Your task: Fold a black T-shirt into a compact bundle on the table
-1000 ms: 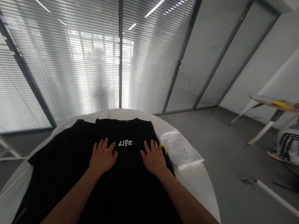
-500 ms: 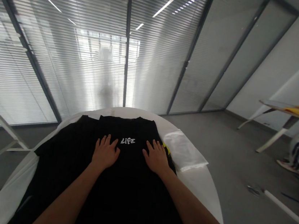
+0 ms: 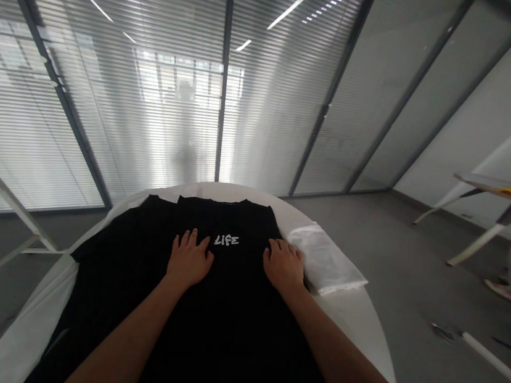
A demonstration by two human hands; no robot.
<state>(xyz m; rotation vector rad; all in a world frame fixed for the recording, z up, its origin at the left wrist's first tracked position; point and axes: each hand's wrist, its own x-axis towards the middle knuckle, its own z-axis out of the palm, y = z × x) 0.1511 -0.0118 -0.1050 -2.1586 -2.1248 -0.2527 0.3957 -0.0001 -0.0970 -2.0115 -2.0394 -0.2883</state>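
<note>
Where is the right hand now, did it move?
Yes. The right hand slid rightward, away from the LIFE print, to the edge of the black shirt.

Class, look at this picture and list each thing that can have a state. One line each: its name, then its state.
Black shirt: spread flat on the table, LIFE print facing up.
Left hand: open, palm flat on the shirt left of the print.
Right hand: open, palm down at the shirt's right edge.
Plastic bag: lying flat beside the shirt.
Table: mostly covered by the shirt.
Blinds: lowered.
</note>
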